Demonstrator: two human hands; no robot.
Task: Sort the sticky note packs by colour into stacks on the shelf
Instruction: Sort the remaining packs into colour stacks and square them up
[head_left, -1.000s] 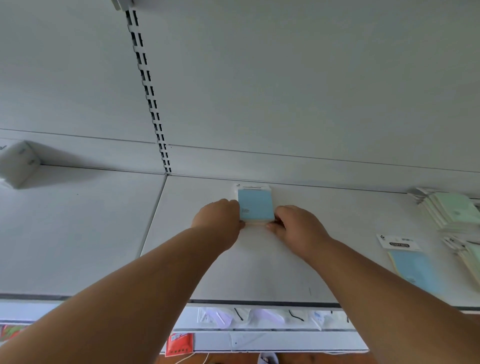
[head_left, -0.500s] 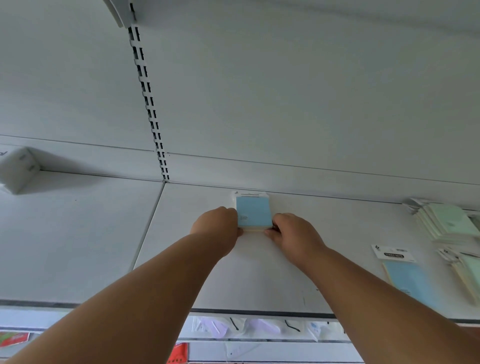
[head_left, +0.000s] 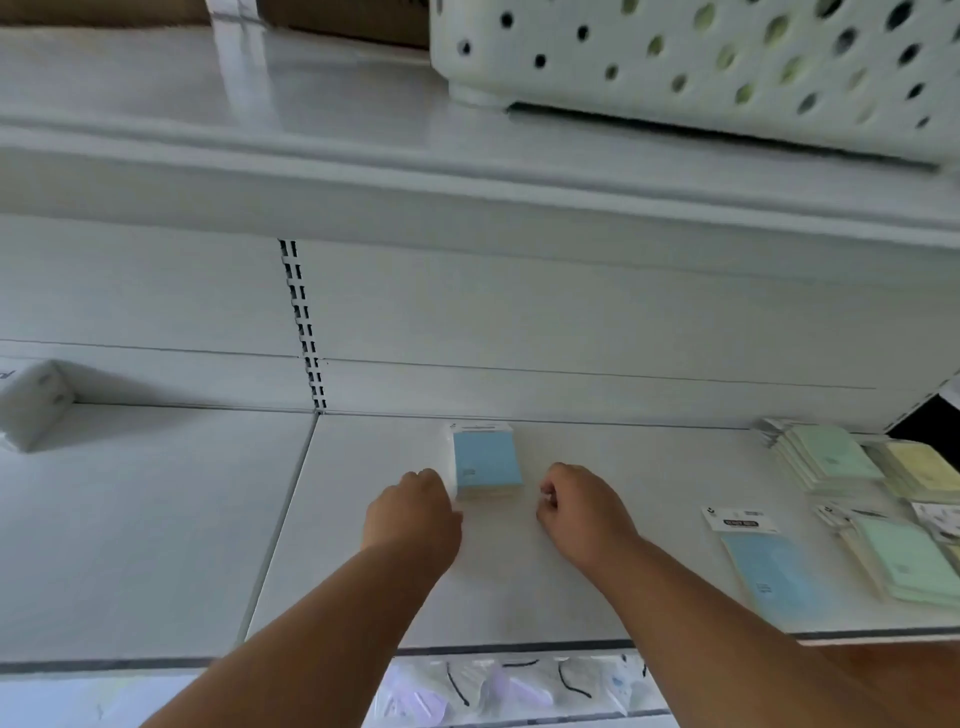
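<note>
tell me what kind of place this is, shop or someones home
Most likely a shop aisle. The white metal shelf hangs off a slotted upright like retail shelving, many identical sticky note packs still carry hang-tag cards, and more packaged goods sit on the shelf below.

A white plastic basket (head_left: 727, 67) with round holes stands on the upper shelf board (head_left: 311, 150), at the top right. Behind it lies something brown (cardboard, perhaps; too little shows to tell). A slotted upright strip (head_left: 302, 325) runs down the white back panel. At the far left a small white box (head_left: 31, 402) rests tilted against the back. Below the front edge hang clear packets (head_left: 498, 688), their contents pale purple and blurred.
</note>
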